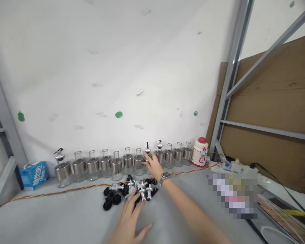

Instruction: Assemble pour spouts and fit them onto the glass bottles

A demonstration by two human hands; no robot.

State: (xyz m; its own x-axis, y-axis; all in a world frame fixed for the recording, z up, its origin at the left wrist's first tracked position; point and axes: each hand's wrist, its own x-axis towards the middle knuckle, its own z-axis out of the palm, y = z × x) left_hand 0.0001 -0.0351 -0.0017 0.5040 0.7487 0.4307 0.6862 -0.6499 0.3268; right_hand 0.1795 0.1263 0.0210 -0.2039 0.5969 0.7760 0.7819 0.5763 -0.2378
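R hand (pixel 155 166), fingers part-bent, is at a back-row bottle (pixel 147 170) w/ pourer (pixel 147 149) in neck; can't tell if it grips. L hand (pixel 130 215), fingers loosely apart, seemingly empty, is by spare pourers (pixel 112 195). Best steady bottle, pourer straight, w/o nudging adj. bottles (pixel 138 162).

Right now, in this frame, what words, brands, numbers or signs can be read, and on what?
Nothing can be read with certainty.
Blue carton: white lettering, too blurred to read.
Watch: face too small to read.
Jar: any lettering too small to read.
Pixelated patch: any text hidden.
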